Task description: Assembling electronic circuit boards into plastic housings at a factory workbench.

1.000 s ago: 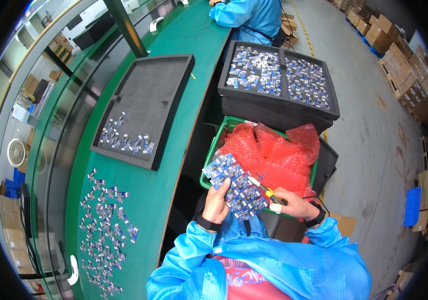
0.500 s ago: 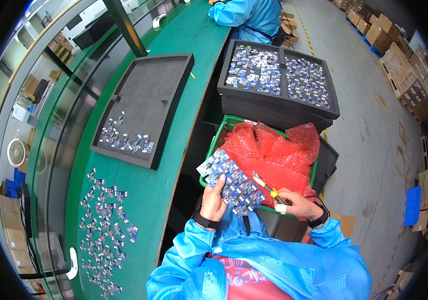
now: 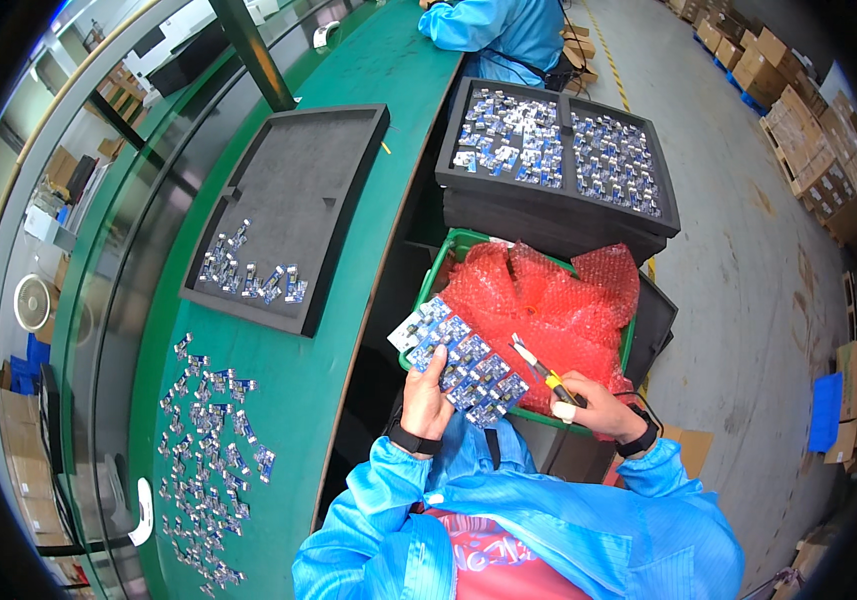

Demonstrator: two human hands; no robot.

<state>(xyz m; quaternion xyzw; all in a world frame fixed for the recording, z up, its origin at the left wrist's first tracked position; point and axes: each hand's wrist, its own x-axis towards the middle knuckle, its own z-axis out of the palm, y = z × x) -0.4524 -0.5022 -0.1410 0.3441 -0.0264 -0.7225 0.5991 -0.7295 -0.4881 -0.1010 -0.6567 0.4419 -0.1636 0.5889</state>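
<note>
A panel of joined small blue circuit boards [image 3: 464, 362] is gripped along its near left edge by my left hand [image 3: 426, 398], thumb on top. My right hand [image 3: 596, 408] is closed around pliers with yellow and black handles [image 3: 554, 384]. Their metal jaws point up and left, just off the panel's right side and apart from it. A pale wrap covers one fingertip of that hand. Below the panel and the pliers lies red bubble wrap [image 3: 548, 310] in a green crate [image 3: 431, 290].
On the green bench [image 3: 293, 400] at left, several small boards [image 3: 210, 440] lie scattered. A black foam tray [image 3: 288, 180] there holds more in its near end. Stacked foam trays [image 3: 558, 215] full of boards stand beyond the crate. Another person in blue [image 3: 498, 35] sits farther along.
The pliers have drawn slightly right, away from the panel, and now point more steeply upward. The panel has shifted a little left and down in my left hand.
</note>
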